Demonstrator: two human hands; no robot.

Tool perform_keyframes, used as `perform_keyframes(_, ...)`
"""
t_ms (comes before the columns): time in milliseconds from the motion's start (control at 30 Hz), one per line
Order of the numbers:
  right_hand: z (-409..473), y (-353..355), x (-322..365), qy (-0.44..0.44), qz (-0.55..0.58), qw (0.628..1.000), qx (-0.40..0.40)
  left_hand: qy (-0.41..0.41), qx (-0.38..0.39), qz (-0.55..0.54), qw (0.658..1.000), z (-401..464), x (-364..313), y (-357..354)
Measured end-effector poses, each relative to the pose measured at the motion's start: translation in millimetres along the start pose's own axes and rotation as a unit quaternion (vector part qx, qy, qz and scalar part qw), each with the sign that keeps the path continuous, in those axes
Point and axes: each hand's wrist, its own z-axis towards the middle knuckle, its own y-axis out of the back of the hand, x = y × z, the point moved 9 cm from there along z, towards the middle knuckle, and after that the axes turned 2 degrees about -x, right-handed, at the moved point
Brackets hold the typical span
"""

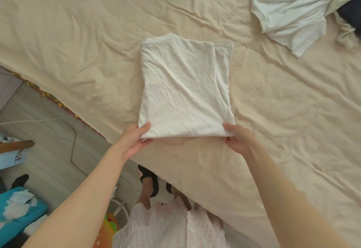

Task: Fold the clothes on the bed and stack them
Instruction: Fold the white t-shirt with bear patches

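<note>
Two hands pinching folded white shirt (183,91) near corners, lengthwise away

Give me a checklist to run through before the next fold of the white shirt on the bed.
1. Left hand pinches the near left corner of the white shirt: ok.
2. Right hand pinches the near right corner: ok.
3. Shirt lies flat on the bed sheet: ok.
4. Sleeves tucked in: ok, though one edge shows along the right side.
5. Bare sheet beyond the far edge: ok.
6. Stack ready to receive it: cannot tell.
</note>
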Motion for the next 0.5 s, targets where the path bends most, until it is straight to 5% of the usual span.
perform_keyframes(267,-77,54,-69,-0.150,-0.080,0.985,0.022,0.150,-0.019,0.001,0.989,-83,53,31)
perform_keyframes(500,-106,23,-4,-0.071,-0.109,0.990,0.047,0.109,-0.033,0.023,0.993,-102,-8,13)
